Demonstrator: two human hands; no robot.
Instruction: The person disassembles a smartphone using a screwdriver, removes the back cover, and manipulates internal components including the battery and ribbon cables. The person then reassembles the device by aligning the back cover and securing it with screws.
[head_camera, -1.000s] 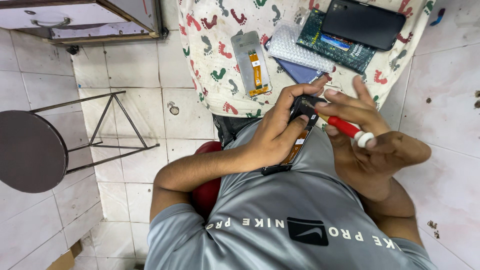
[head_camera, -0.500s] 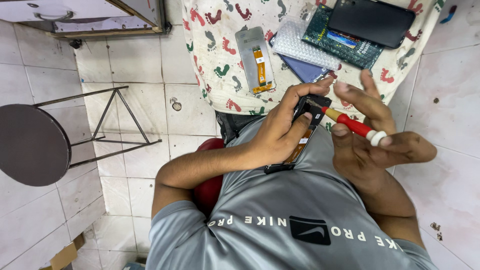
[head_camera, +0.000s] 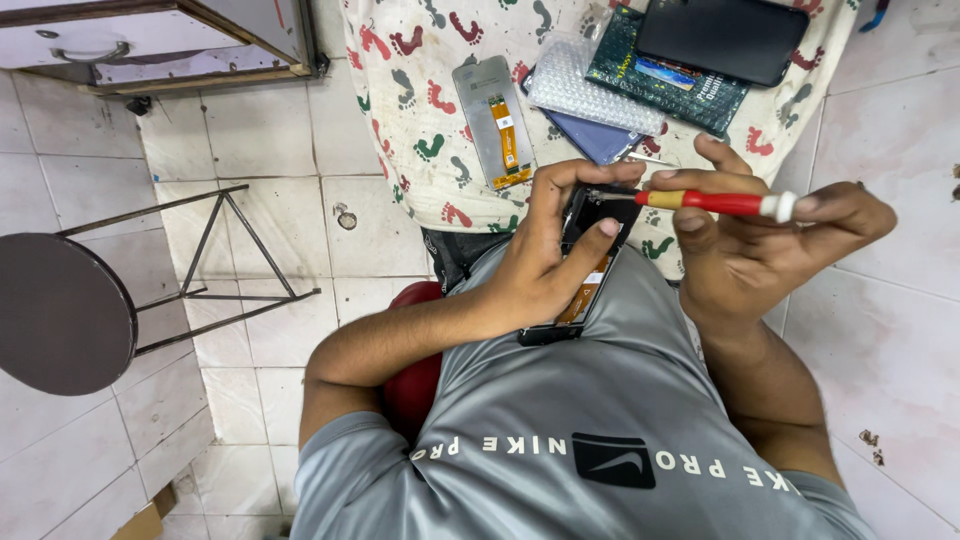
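My left hand (head_camera: 535, 262) grips an opened black phone (head_camera: 588, 262) with its back off, orange parts showing inside, held against my grey shirt. My right hand (head_camera: 760, 240) holds a small screwdriver with a red handle and white cap (head_camera: 718, 203), lying almost level, its metal tip at the top end of the phone. Both hands are close together above my lap.
A white cloth with coloured footprints (head_camera: 400, 90) lies ahead, carrying a grey display panel with an orange flex (head_camera: 494, 120), a bubble-wrap pouch (head_camera: 590, 85), a dark box (head_camera: 668, 70) and a black phone (head_camera: 728, 38). A round dark stool (head_camera: 60, 310) stands left; a drawer (head_camera: 150, 40) at top left.
My right hand has swung the screwdriver from a slant to nearly level, with the tip still at the phone's top. The view has shifted slightly; the left hand keeps its grip.
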